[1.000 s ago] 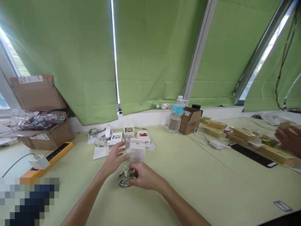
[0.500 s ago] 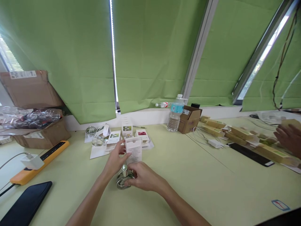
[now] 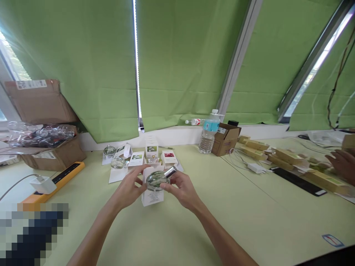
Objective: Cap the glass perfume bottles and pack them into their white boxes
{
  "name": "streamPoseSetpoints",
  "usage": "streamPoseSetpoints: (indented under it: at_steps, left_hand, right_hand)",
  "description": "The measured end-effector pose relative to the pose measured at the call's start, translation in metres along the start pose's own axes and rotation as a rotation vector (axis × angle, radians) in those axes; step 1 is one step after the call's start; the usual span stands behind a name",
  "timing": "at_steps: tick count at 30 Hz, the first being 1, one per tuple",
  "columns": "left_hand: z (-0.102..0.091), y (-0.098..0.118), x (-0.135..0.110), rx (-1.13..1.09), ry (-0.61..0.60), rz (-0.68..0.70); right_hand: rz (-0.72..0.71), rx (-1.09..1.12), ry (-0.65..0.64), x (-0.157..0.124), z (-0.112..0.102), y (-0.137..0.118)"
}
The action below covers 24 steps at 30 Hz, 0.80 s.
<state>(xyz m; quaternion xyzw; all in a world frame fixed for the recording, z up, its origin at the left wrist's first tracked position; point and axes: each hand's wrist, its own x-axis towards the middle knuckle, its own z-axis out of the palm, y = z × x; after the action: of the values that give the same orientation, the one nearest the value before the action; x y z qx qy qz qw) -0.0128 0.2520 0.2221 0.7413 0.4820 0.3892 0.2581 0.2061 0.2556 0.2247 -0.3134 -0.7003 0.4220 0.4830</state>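
Note:
My left hand [image 3: 128, 189] grips a small white carton [image 3: 152, 192] with printed text, held above the pale green table [image 3: 222, 207]. My right hand [image 3: 181, 188] holds a round glass perfume bottle [image 3: 155, 180] with a silver cap, tipped on its side at the carton's open top. Both hands are raised in front of me, close together. Behind them lie several small white cartons with flower pictures [image 3: 169, 157] and two more glass bottles [image 3: 117, 162] on white sheets.
A water bottle [image 3: 208, 132] and a small cardboard box [image 3: 225, 139] stand at the back. A large cardboard box [image 3: 44, 144] with clear plastic, an orange power strip [image 3: 55, 181] and a charger sit left. Another person's hand [image 3: 341, 165] works among long green boxes at right.
My right hand lifted the glass bottle off the table and tipped it sideways. My left hand took the white carton and brought it under the bottle.

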Motion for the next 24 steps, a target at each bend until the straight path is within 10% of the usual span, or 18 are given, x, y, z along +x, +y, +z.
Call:
streamPoseSetpoints:
  at_steps: [10,24]
  left_hand:
    - [0.001,0.014,-0.030,0.121,-0.040,0.049]
    - [0.007,0.009,-0.029,0.252,0.062,0.172]
  right_hand:
    - [-0.133,0.131,0.215,0.004,-0.006,-0.003]
    - [-0.231,-0.265,0.107,0.001,-0.009,-0.015]
